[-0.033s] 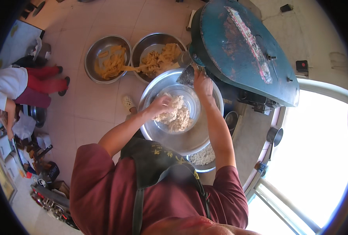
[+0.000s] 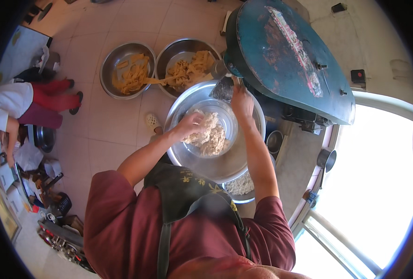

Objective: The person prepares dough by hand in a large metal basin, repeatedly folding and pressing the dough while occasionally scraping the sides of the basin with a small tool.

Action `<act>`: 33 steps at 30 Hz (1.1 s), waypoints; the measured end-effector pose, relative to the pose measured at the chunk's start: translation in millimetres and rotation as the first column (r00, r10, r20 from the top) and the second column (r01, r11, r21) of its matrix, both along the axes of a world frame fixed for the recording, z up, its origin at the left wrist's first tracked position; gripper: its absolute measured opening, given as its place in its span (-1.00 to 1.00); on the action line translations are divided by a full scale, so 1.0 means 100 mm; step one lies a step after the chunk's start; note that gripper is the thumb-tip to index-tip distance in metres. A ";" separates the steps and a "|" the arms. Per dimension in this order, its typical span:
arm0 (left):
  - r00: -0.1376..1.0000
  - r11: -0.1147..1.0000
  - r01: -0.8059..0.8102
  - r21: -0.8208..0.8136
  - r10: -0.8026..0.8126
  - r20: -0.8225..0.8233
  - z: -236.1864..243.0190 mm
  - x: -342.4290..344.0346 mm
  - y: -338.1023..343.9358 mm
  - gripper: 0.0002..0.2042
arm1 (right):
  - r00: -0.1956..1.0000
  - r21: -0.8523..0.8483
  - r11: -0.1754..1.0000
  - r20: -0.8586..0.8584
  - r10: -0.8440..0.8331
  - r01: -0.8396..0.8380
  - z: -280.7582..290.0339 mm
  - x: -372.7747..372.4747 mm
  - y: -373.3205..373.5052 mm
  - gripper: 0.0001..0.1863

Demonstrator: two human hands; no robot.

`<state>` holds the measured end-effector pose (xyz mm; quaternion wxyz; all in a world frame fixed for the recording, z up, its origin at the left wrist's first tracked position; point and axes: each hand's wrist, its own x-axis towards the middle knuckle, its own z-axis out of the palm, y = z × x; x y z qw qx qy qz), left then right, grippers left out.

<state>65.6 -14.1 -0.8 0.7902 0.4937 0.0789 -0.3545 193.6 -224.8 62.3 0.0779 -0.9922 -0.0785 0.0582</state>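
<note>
A wide steel basin [image 2: 178, 156] in front of me holds a lumpy pile of pale, crumbly dough [image 2: 214, 139]. My left hand [image 2: 190, 125] rests at the left side of the dough, its fingers curled into the top of the pile. My right hand [image 2: 241, 102] is closed at the basin's far right rim, against the teal machine [image 2: 281, 51]. Beside it, a dark, flour-dusted metal plate [image 2: 222, 90] slants over the rim. What the right fingers grip is too hidden to name.
Two steel bowls [image 2: 105, 76] with yellowish dough strips stand on the tiled floor beyond. Below the basin's right side sits a bowl of pale flour-like crumbs [image 2: 240, 185]. A co-worker [image 2: 11, 104] bends at the far left. A bright window [image 2: 374, 186] is on the right.
My right hand has shifted very slightly toward me at the rim. The co-worker's arm at the far left has moved a little. My left hand keeps its place on the dough.
</note>
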 end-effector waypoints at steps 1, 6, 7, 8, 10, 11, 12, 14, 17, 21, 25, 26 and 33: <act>1.000 1.000 -0.004 -0.009 0.004 0.022 -0.01 0.03 0.02 -0.49 | 1.000 0.015 1.000 0.023 0.002 -0.002 0.04 -0.02 0.01 -0.49; 1.000 0.997 -0.005 -0.079 0.006 0.007 0.03 -0.03 -0.07 -0.52 | 0.996 0.060 0.996 0.057 -0.062 0.059 -0.04 0.15 0.08 -0.65; 1.000 0.994 -0.029 -0.107 0.029 -0.009 0.04 -0.03 -0.07 -0.52 | 0.994 0.081 0.993 0.056 -0.092 0.088 -0.08 0.14 0.05 -0.66; 0.998 0.989 -0.055 -0.135 0.051 -0.027 0.04 -0.03 -0.07 -0.52 | 0.991 0.101 0.988 0.055 -0.121 0.115 -0.12 0.10 0.00 -0.66; 0.994 0.988 -0.106 -0.114 0.108 0.008 0.15 -0.06 0.00 -0.54 | 0.998 0.096 0.995 0.066 -0.013 0.006 -0.10 -0.08 0.08 -0.67; 0.998 0.993 -0.050 -0.106 0.053 0.023 0.21 0.01 0.02 -0.51 | 0.992 -0.110 0.990 0.080 0.093 -0.084 -0.08 -0.14 0.11 -0.66; 0.998 0.996 -0.045 -0.080 0.048 0.036 0.28 0.04 0.00 -0.48 | 0.987 -0.150 0.978 0.057 0.151 -0.142 -0.07 -0.07 0.09 -0.67; 0.997 1.000 -0.021 -0.013 0.022 0.071 0.42 0.11 -0.06 -0.43 | 0.999 -0.056 0.997 0.020 0.050 -0.049 -0.18 0.14 0.02 -0.66; 0.972 0.977 -0.044 0.208 -0.007 0.236 0.59 0.32 -0.16 -0.45 | 0.990 0.098 0.985 0.008 -0.141 0.139 -0.09 0.08 -0.03 -0.58; 0.909 0.880 -0.191 0.434 -0.008 0.417 0.74 0.92 -0.43 -0.45 | 0.991 0.108 0.987 0.056 -0.122 0.116 0.20 -0.19 -0.30 -0.55; 0.721 0.696 -0.251 0.673 -0.329 0.610 0.55 1.38 -0.58 -0.56 | 0.986 0.226 0.963 0.040 -0.160 0.147 0.44 -0.26 -0.31 -0.61; 0.641 0.672 -0.335 0.660 -0.351 0.683 0.54 1.28 -0.60 -0.61 | 0.985 0.248 0.957 0.042 -0.168 0.153 0.45 -0.34 -0.36 -0.61; 0.477 0.564 -0.058 0.824 -0.709 0.519 -0.09 0.51 -0.60 -0.49 | 0.972 0.563 0.802 -0.007 -0.236 0.199 0.55 -1.14 -0.74 -0.72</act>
